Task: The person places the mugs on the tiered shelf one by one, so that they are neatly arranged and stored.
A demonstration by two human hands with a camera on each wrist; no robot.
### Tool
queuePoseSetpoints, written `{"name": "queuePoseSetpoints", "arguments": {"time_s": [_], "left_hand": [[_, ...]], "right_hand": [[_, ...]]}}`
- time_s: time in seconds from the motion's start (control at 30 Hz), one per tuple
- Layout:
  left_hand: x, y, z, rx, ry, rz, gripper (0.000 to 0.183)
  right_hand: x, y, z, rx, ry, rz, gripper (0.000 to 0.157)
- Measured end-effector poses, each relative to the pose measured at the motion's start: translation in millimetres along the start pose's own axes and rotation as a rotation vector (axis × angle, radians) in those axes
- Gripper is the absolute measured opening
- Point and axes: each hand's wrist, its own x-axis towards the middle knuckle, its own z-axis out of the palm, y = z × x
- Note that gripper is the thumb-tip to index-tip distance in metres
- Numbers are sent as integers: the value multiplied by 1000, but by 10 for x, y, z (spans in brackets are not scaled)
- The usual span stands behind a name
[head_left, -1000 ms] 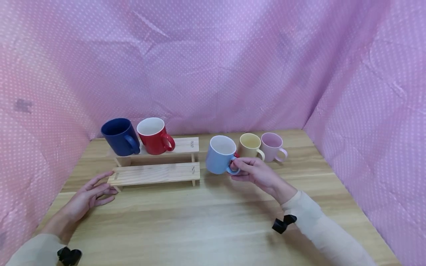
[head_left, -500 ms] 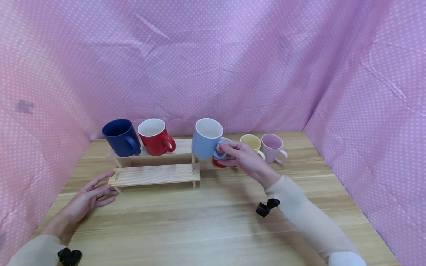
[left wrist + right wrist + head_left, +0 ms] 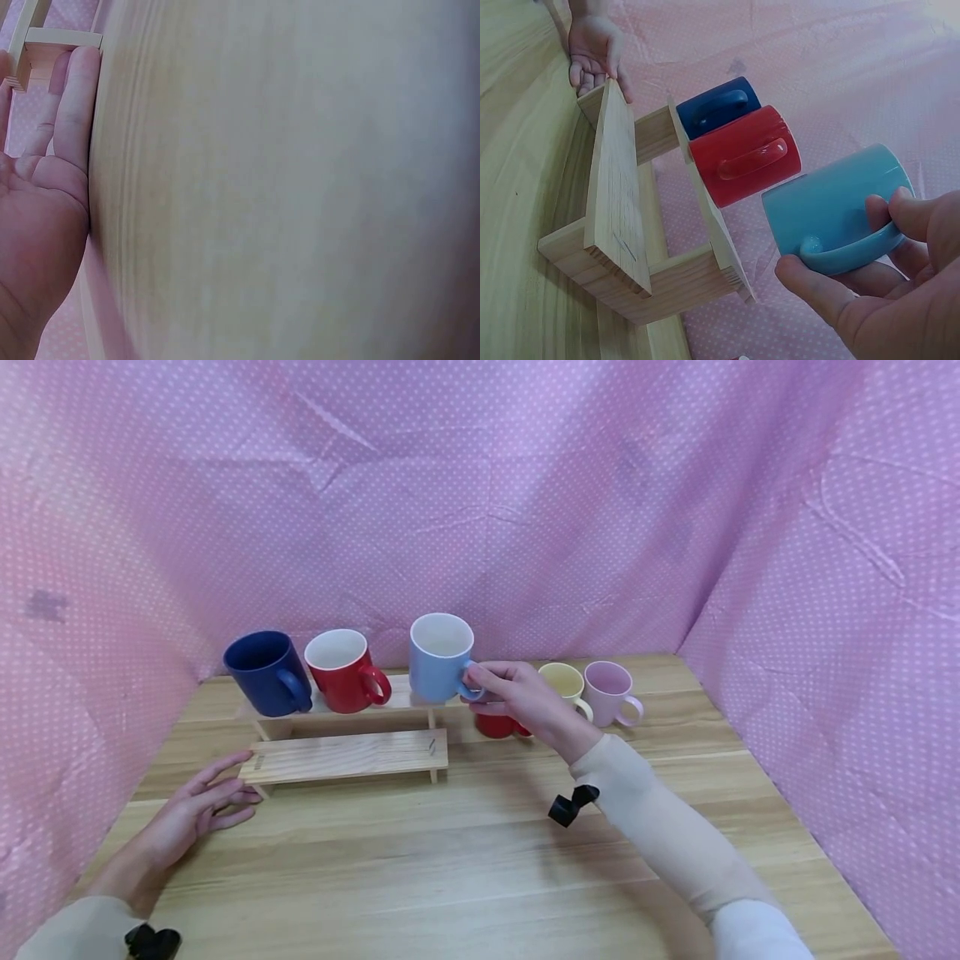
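My right hand [image 3: 525,697] grips a light blue mug [image 3: 438,660] by its handle, upright with its white inside showing. In the right wrist view the light blue mug [image 3: 840,199] is close over the right end of the rack's upper shelf, beside a red mug [image 3: 746,157]. On that upper shelf stand a dark blue mug [image 3: 266,677] at the left and the red mug [image 3: 345,672] to its right. My left hand [image 3: 198,810] lies on the table with relaxed fingers, its fingertips at the left end of the two-step wooden rack [image 3: 345,756].
Right of the rack a second red mug [image 3: 495,725] stands partly hidden behind my right hand. Beyond it are a yellow mug [image 3: 558,681] and a pink mug [image 3: 607,693], side by side. Pink dotted cloth [image 3: 487,510] surrounds the wooden table [image 3: 420,868].
My right hand has carried the light blue mug left and up from beside the rack to over the upper shelf. The left hand stays at the rack's left end.
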Motion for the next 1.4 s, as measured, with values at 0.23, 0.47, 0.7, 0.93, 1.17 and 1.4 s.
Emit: {"name": "queuePoseSetpoints", "arguments": {"time_s": [0.23, 0.47, 0.7, 0.93, 1.17, 1.4], "left_hand": [[-8, 2, -3, -2, 3, -7, 52], [-3, 0, -10, 1, 6, -4, 51], [-2, -8, -18, -16, -8, 5, 52], [2, 2, 2, -22, -6, 2, 51], [3, 2, 9, -24, -5, 5, 51], [5, 0, 10, -19, -3, 1, 51]], "right_hand": [[113, -33, 54, -19, 12, 25, 34], [209, -23, 105, -24, 6, 28, 34], [282, 5, 144, -35, -19, 33, 35], [315, 4, 175, -61, -19, 54, 36], [344, 30, 188, -75, -23, 64, 37], [357, 62, 189, -95, -21, 83, 38]]}}
